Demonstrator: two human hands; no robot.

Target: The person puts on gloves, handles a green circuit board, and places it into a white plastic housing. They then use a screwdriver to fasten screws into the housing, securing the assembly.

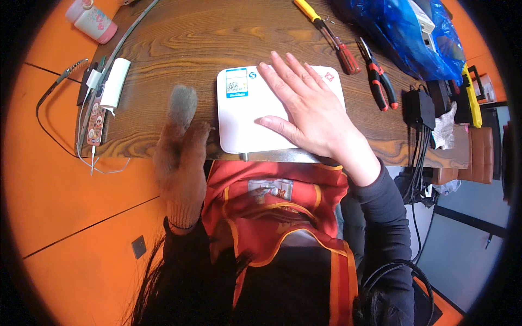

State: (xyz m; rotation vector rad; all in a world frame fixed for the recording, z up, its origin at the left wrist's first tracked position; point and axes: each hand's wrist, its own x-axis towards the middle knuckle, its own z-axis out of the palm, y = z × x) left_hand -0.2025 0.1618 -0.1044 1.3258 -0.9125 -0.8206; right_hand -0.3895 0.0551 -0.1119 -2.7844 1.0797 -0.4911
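Orange panels [70, 217] lie to the left of and below a dark, wood-grained table [201, 41]. At its near edge, about the middle, one flat white box [247, 119] with rounded corners rests, a blue-and-white label [236, 82] at its far left corner. One bare right hand [312, 106] lies flat across the top, fingers straight and slightly spread, gripping nothing. One left hand [182, 136], in a brown and grey glove, is just left of the box, apparently apart from it; its blurred fingers leave me unable to tell whether they are open or closed.

As for progress, the box's upper face looks whole, with no opening visible; its underside is hidden, so what is done or left there cannot be judged. No tool is in the right hand.

Counted on the far right: two screwdrivers, one yellow-handled [307, 10] and one red-handled [348, 58], one pair of pliers [376, 81] and one blue plastic bag [380, 27]. Far left stands one pink-and-white bottle [93, 23].
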